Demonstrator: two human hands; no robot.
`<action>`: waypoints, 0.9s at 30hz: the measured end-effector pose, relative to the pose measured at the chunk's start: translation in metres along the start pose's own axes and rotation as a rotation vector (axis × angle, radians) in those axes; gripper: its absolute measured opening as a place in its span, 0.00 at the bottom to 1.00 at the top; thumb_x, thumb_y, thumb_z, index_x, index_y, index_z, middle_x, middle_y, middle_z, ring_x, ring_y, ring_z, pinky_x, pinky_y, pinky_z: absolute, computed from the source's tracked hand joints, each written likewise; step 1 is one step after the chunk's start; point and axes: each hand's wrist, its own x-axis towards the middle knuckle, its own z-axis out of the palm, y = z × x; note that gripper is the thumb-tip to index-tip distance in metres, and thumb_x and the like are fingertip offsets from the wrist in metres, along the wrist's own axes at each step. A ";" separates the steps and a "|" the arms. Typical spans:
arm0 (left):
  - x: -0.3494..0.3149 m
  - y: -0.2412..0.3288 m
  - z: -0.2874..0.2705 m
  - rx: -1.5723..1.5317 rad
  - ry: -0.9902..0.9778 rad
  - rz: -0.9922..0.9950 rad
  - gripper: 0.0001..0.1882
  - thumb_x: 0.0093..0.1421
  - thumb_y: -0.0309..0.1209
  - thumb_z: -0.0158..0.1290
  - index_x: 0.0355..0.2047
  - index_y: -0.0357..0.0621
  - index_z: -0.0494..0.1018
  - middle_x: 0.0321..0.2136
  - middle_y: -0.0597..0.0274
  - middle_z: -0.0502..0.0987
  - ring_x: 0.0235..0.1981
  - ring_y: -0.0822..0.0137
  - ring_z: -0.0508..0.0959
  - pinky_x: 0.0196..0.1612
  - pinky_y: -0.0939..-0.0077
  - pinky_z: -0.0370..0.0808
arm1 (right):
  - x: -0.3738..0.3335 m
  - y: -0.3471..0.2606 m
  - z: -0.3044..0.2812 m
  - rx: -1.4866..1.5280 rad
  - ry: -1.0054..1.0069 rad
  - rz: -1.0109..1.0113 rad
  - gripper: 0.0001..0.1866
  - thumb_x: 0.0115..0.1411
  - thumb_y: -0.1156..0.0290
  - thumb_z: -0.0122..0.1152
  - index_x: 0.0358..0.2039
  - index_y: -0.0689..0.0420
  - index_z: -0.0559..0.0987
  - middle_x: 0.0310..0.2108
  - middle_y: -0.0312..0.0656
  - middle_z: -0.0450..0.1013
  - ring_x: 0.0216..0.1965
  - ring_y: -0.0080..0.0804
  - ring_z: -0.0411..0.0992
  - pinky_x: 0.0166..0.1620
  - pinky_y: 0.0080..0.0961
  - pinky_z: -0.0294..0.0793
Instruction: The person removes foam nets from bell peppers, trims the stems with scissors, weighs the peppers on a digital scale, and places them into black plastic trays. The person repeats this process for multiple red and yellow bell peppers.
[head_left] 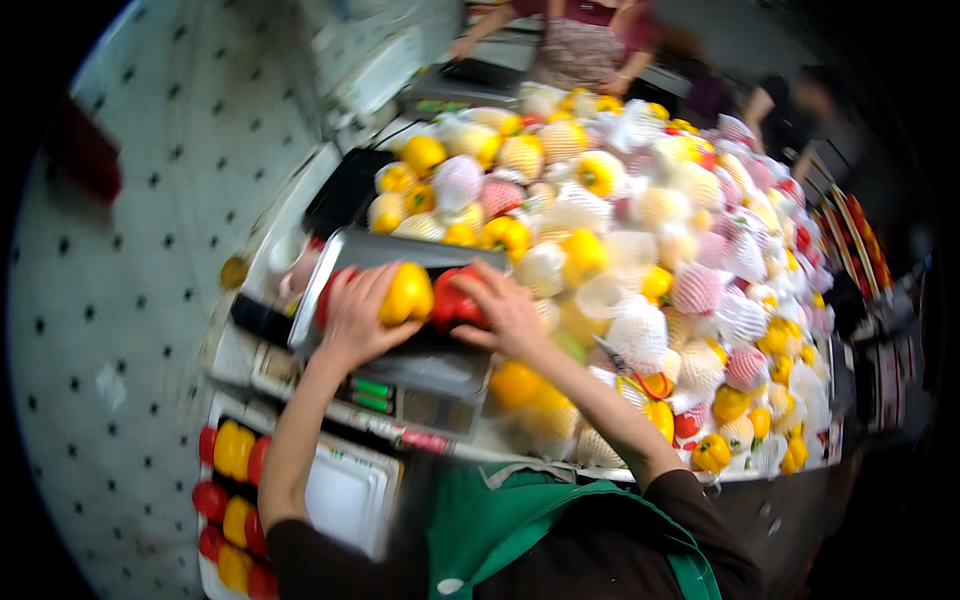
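I count one yellow pepper (407, 294) and two red peppers (460, 303) at my left hand (360, 318) and right hand (508, 315), three rows of peppers (237, 522) in one tray (207, 580) near left, one pair of scissors (622, 370) right, two people (575, 55) far, heaped peppers (585, 255) too many to count.

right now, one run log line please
left hand: holding yellow bell pepper; right hand: holding red bell pepper; beneath: metal platform; alongside: foam-netted pepper pile

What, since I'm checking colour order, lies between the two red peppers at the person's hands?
A yellow pepper lies between them in the head view, with the left hand against it.
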 end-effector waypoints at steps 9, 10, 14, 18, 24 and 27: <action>0.005 0.013 0.010 0.069 -0.028 -0.125 0.43 0.40 0.42 0.66 0.56 0.39 0.63 0.50 0.52 0.71 0.50 0.59 0.71 0.58 0.56 0.57 | 0.000 0.000 -0.008 0.134 -0.028 0.029 0.37 0.46 0.53 0.66 0.57 0.43 0.65 0.61 0.50 0.55 0.56 0.49 0.61 0.48 0.43 0.67; 0.009 0.014 0.011 0.062 -0.028 -0.094 0.43 0.40 0.42 0.66 0.55 0.40 0.64 0.49 0.52 0.72 0.50 0.59 0.72 0.58 0.57 0.58 | -0.003 -0.002 -0.016 0.101 0.053 0.014 0.35 0.47 0.54 0.66 0.56 0.44 0.66 0.60 0.50 0.57 0.55 0.49 0.62 0.47 0.43 0.67; 0.010 0.011 0.006 0.017 -0.056 -0.041 0.40 0.41 0.41 0.66 0.54 0.40 0.66 0.48 0.54 0.73 0.49 0.58 0.72 0.58 0.57 0.58 | 0.013 -0.036 -0.091 0.459 -0.166 -0.075 0.24 0.53 0.61 0.61 0.50 0.55 0.71 0.48 0.53 0.69 0.46 0.50 0.70 0.46 0.39 0.69; -0.004 0.002 -0.011 0.022 -0.077 -0.076 0.39 0.41 0.42 0.66 0.54 0.42 0.67 0.49 0.54 0.73 0.52 0.57 0.71 0.58 0.57 0.58 | 0.027 -0.128 -0.199 0.779 -0.353 -0.455 0.13 0.52 0.66 0.58 0.34 0.61 0.77 0.28 0.50 0.74 0.27 0.51 0.73 0.32 0.38 0.73; 0.014 -0.008 0.007 -0.326 0.122 -0.133 0.24 0.52 0.29 0.59 0.50 0.39 0.70 0.51 0.52 0.72 0.55 0.54 0.69 0.58 0.65 0.64 | 0.011 -0.180 -0.272 0.414 -0.649 -0.843 0.11 0.53 0.71 0.58 0.37 0.58 0.79 0.25 0.40 0.73 0.26 0.33 0.73 0.29 0.26 0.72; -0.008 -0.016 -0.019 -0.175 0.235 -0.185 0.15 0.56 0.25 0.53 0.45 0.39 0.73 0.47 0.52 0.75 0.52 0.56 0.72 0.56 0.66 0.65 | 0.009 -0.179 -0.266 0.493 -0.641 -0.944 0.12 0.52 0.70 0.58 0.39 0.57 0.78 0.24 0.38 0.72 0.25 0.32 0.72 0.27 0.26 0.71</action>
